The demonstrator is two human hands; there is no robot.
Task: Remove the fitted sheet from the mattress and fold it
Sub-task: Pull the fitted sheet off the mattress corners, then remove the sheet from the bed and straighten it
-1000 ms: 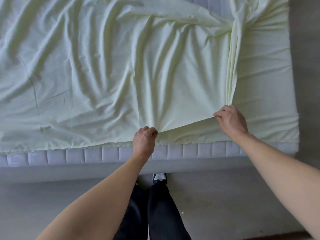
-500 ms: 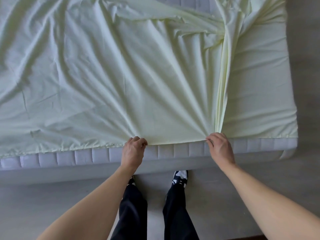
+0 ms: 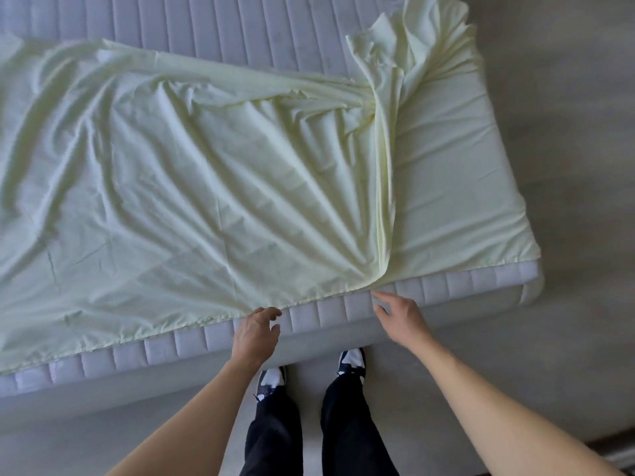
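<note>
Left hand lower centre of frame, fingers loosely spread, holding nothing, fingertips just at hem of fitted sheet. Right hand just right of it, fingers straight, empty too, just below folded corner. Sheet looks thin, soft, light (will slump and slide, no stiffness at all), so I'd pinch hem or corner of fold, not the middle. Sheet lies spread across mattress, folded flap over centre, bare quilting showing at top of frame.
</note>
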